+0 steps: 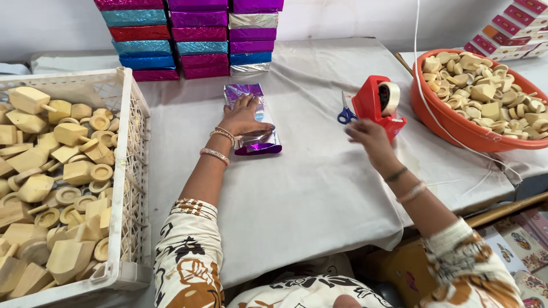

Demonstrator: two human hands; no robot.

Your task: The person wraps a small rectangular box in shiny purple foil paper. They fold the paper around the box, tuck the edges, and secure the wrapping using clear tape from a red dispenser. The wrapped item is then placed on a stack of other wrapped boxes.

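On white cloth, left hand (244, 116) flat atop purple foil pkg (252, 117); right hand (368, 136) empty by red tape dispenser (378, 104).

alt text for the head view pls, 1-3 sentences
The left hand presses flat on a box half-wrapped in purple foil on a white-clothed table, while the right hand reaches to a red tape dispenser. A white crate and an orange tub hold wooden pieces.

White crate (132, 171) of wooden tops, orange basin (456, 128), probably wooden pieces inside.
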